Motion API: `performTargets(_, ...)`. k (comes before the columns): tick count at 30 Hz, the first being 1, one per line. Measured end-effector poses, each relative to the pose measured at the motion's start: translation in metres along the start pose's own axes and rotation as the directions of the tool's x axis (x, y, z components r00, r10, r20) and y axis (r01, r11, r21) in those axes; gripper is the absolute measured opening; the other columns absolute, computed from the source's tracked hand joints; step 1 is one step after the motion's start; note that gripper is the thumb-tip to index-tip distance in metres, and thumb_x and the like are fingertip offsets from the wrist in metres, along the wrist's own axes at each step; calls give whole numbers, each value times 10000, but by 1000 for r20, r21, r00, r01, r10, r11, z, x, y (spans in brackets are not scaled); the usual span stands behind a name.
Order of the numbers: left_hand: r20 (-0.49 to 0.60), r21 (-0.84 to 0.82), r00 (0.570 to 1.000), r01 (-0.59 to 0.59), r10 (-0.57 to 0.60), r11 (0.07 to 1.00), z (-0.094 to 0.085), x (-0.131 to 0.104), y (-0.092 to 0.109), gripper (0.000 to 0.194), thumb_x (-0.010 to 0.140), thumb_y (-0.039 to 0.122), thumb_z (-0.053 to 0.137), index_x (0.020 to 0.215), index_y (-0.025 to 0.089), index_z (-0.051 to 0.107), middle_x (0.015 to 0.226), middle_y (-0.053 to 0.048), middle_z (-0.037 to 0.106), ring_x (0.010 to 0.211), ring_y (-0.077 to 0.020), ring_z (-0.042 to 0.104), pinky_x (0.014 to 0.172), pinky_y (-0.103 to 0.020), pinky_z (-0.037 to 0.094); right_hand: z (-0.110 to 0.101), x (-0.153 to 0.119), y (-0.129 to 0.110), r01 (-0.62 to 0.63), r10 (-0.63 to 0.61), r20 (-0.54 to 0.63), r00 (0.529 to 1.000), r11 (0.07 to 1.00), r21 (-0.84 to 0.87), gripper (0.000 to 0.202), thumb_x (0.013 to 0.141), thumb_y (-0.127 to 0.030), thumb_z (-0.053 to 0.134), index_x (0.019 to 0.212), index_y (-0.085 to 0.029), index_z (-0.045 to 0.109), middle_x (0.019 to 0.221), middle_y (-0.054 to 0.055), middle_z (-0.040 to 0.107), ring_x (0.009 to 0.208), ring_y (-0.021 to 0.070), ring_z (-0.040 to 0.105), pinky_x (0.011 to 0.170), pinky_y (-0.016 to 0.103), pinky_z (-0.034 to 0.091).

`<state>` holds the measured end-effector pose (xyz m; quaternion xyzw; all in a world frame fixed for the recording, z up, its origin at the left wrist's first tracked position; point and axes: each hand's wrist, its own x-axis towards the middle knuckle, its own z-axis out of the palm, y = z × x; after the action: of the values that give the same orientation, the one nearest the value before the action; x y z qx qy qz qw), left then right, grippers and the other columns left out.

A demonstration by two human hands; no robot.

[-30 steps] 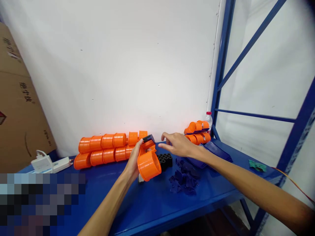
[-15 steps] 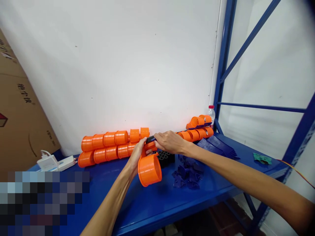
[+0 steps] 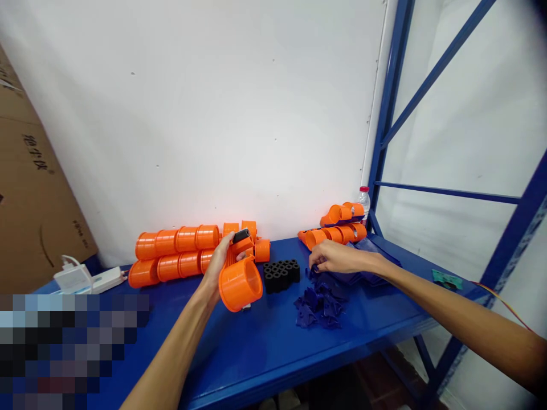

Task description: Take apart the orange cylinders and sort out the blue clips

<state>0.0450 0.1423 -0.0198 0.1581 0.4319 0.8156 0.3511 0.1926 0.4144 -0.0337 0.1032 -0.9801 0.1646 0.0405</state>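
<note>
My left hand [image 3: 219, 263] is wrapped round an orange plastic part with a round cup [image 3: 241, 285] at its lower end. A short black tube [image 3: 241, 235] sticks out at the top of that part, above my thumb. My right hand [image 3: 335, 257] reaches to the back of a pile of small dark blue plastic pieces [image 3: 320, 304]. Its fingertips are pinched on one dark blue piece [image 3: 314, 269], mostly hidden by the fingers. Between the two hands stands a block of black tubes [image 3: 281, 275] with open ends.
Rows of orange cups [image 3: 177, 263] lie along the wall on the left. More orange parts [image 3: 337, 233], flat blue panels [image 3: 376, 250] and a bottle [image 3: 364, 199] are at the right. A white power strip [image 3: 106, 279], a green circuit board [image 3: 447, 279] and a blue frame post [image 3: 391, 85] flank the blue table [image 3: 256, 364].
My right hand has left the black tube on the orange part and moved right to the dark blue pieces. My left hand, still holding the orange part, has shifted slightly left.
</note>
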Motion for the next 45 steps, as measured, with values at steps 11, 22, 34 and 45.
performTargets(11,-53,93,999,11,-6,996,-1,0,-2,328,959,467,555,771,198,545,523,26,455,370,-107,407,376,-211,378,20,-2,4,64,-63,19,998,997,-35,504,722,49,457,954,-189,836,946,54,770,843,183,691,786,262,515)
performTargets(22,71,218,997,-34,19,975,-7,9,-16,360,822,511,734,807,182,588,528,29,479,431,-112,443,438,-219,381,3,42,-57,91,-81,-520,850,996,-6,178,945,-197,589,1061,-173,722,989,60,743,806,164,650,761,283,483)
performTargets(34,86,247,988,-143,126,958,-4,12,-21,514,751,600,798,952,144,672,532,30,505,451,-98,430,433,-198,363,3,64,-81,85,-31,-570,821,994,68,67,918,-178,676,958,-194,625,909,14,673,781,152,610,720,276,438)
performTargets(45,-86,-40,977,-200,196,979,0,2,-5,263,970,413,604,893,161,616,572,27,496,445,-94,467,434,-181,401,16,10,-52,-150,173,-333,927,984,94,189,780,-72,758,858,-175,619,785,-7,631,708,151,570,637,267,382)
